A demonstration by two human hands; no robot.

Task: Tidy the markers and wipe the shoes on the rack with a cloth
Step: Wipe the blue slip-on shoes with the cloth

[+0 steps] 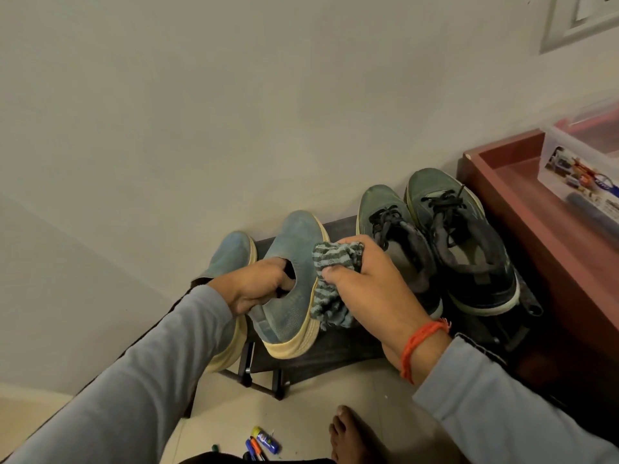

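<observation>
A pair of blue slip-on shoes with cream soles stands on the dark rack (338,346). My left hand (254,289) grips the right blue shoe (294,262) by its opening, fingers curled inside the collar. The other blue shoe (231,256) sits partly hidden behind my left arm. My right hand (371,289) holds a striped grey-green cloth (331,283) bunched against the side of the held shoe. Two dark green laced sneakers (445,242) stand side by side on the rack's right half. Several markers (259,443) lie on the floor at the bottom edge.
A reddish-brown wooden cabinet (522,209) stands right of the rack, with a clear plastic box (582,162) on top. The wall runs close behind the shoes. A bare foot (351,433) rests on the tiled floor near the markers.
</observation>
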